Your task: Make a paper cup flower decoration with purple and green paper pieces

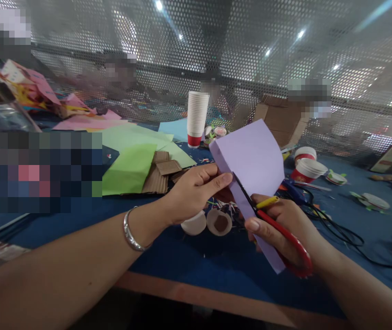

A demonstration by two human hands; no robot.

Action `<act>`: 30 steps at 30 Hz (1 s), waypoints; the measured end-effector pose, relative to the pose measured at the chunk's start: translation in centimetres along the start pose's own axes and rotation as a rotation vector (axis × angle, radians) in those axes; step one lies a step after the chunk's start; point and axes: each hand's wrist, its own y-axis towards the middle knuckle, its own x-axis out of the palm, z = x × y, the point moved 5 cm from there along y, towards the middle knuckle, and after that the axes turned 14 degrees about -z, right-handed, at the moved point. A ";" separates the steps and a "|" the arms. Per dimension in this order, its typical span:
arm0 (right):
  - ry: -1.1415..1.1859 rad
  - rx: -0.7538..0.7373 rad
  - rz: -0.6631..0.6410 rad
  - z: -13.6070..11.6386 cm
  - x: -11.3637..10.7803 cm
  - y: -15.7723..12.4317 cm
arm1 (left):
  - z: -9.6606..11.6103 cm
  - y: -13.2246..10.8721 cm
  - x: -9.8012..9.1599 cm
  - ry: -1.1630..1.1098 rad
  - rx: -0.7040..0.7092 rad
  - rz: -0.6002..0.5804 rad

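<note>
My left hand (203, 188), with a silver bangle at the wrist, pinches the edge of a lilac sheet of paper (256, 153) between thumb and fingers. In my right hand (281, 224) is a pair of scissors (295, 245) with red handles and dark blades. The blades lie across the paper, pointing up toward my left thumb. A long strip of the paper (271, 254) hangs down past the scissors below my right thumb. Something short and yellow (267, 202) shows by the scissors' pivot. Some fingers of both hands are hidden behind the paper.
Behind stands a tall stack of paper cups (197, 119). Green paper (130, 169) and cardboard pieces (156, 176) lie to the left. Two small cups (219, 223) sit beneath my hands. Rightward are red-and-white cups (307, 170), a black cable (340, 231) and paper crafts (371, 200).
</note>
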 end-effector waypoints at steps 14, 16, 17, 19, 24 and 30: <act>0.068 -0.044 -0.025 -0.9 0.0 -0.3 | -0.5 0.1 0.9 0.016 -0.038 -0.065; 0.060 -0.012 -0.007 -0.7 -0.1 -0.3 | -0.4 0.2 1.1 0.002 -0.028 -0.077; 0.052 -0.003 0.004 -0.7 -0.1 -0.3 | -0.4 0.2 1.1 0.006 -0.023 -0.078; 0.037 -0.001 0.022 -0.7 -0.2 -0.3 | -0.3 0.1 1.0 0.045 -0.022 -0.071; 0.029 -0.021 0.066 -1.1 -0.3 -0.3 | -0.3 0.1 0.9 0.086 -0.025 -0.064; 0.084 0.071 0.087 -1.0 0.0 -0.6 | -0.2 0.1 1.1 0.057 -0.013 -0.055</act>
